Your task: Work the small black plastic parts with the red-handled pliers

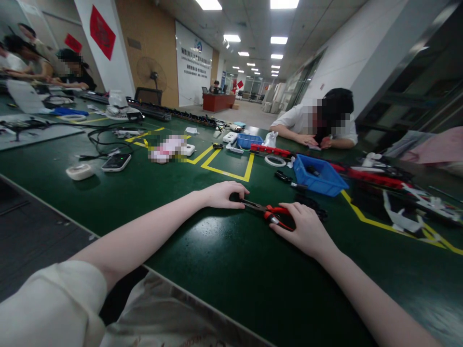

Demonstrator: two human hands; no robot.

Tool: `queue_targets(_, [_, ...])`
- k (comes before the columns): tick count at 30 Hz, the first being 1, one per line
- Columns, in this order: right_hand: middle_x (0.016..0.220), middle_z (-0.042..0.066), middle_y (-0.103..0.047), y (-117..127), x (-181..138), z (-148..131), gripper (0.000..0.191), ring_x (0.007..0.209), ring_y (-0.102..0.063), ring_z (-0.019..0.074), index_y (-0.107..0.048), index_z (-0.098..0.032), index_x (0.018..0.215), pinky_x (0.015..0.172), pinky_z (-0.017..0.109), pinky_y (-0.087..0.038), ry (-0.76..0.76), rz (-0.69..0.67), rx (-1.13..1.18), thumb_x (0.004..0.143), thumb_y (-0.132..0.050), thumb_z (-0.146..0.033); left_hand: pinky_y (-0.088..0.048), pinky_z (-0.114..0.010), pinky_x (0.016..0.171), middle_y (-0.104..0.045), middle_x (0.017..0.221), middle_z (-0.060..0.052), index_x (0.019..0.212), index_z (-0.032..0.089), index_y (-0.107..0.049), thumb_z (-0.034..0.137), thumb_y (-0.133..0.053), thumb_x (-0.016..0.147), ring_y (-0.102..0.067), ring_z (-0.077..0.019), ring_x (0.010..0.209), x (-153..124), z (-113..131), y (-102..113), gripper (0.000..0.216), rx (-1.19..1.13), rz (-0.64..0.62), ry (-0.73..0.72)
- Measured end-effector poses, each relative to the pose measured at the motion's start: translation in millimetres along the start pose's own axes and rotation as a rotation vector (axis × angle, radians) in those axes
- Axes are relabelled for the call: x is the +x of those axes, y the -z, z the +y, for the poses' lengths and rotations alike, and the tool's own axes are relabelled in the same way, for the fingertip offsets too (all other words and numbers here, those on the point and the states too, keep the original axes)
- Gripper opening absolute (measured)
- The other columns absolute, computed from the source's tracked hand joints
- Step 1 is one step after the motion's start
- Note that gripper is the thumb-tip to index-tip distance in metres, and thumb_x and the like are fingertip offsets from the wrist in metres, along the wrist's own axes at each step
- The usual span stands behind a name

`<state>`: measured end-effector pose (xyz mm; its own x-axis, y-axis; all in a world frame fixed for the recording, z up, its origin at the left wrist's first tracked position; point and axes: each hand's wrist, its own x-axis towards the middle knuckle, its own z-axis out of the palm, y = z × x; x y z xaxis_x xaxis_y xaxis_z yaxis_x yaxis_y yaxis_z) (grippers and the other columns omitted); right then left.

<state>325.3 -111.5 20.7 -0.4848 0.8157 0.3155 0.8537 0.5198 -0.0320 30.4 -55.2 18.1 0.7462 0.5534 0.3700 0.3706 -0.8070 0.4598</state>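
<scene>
A pair of needle-nose pliers with red-and-black handles lies nearly level just above the green table, jaws pointing left. My right hand grips the handles, which are spread apart, with its thumb at the lower one and its fingers at the upper one. At the other end, my left hand has its thumb and curled fingers closed around the jaw tips. Something dark shows in the curl of the left fingers; I cannot make out what it is. Past the right hand is a dark coil of cable, partly hidden.
A blue bin stands beyond my right hand, with black connectors beside it. Yellow tape marks the green table. A tape roll and a phone-like device lie left. A co-worker sits opposite.
</scene>
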Motion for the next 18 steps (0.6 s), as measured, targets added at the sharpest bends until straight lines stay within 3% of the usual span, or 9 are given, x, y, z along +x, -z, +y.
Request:
queue_targets(6, [0.098, 0.009, -0.064, 7.8, -2.8, -10.2, 0.049, 0.076, -0.062, 0.0219, -0.062, -0.018, 0.104, 0.066, 0.035, -0.048, -0.011, 0.004, -0.054, 0.081, -0.056, -0.060, -0.043, -0.039, 0.101, -0.063, 0.125, -0.011, 0.088, 0.017, -0.061, 0.035, -0.069, 0.083, -0.057, -0.0236, 0.119, -0.8, -2.2, 0.5, 0.020, -0.002, 0.013, 0.006])
queue_targets(9, [0.097, 0.010, -0.065, 6.5, -3.3, -10.2, 0.047, 0.080, -0.062, 0.0237, -0.061, -0.016, 0.103, 0.069, 0.036, -0.048, 0.017, 0.045, -0.092, 0.083, -0.055, -0.059, -0.041, -0.040, 0.104, -0.061, 0.129, -0.012, 0.090, 0.017, -0.062, 0.034, -0.068, 0.083, -0.053, -0.0245, 0.125, -2.3, -6.3, 0.2, 0.019, 0.025, 0.036, -0.007])
queue_targets(14, [0.110, 0.013, -0.064, 2.8, -4.1, -7.0, 0.048, 0.097, -0.060, 0.0279, -0.056, -0.015, 0.119, 0.080, 0.039, -0.050, 0.025, 0.126, -0.058, 0.089, -0.050, -0.052, -0.039, -0.040, 0.107, -0.058, 0.133, -0.012, 0.094, 0.018, -0.066, 0.034, -0.066, 0.085, -0.050, -0.0245, 0.129, -5.0, -12.3, 0.1, 0.018, 0.075, 0.044, 0.003])
queue_targets(18, [0.109, 0.012, -0.063, 2.4, -5.8, -7.9, 0.047, 0.096, -0.060, 0.0266, -0.055, -0.016, 0.120, 0.080, 0.038, -0.052, 0.020, 0.141, -0.057, 0.089, -0.052, -0.050, -0.040, -0.038, 0.106, -0.058, 0.133, -0.011, 0.097, 0.018, -0.067, 0.034, -0.064, 0.087, -0.052, -0.0233, 0.127, -5.5, -9.3, 0.9, 0.019, 0.104, 0.032, -0.010])
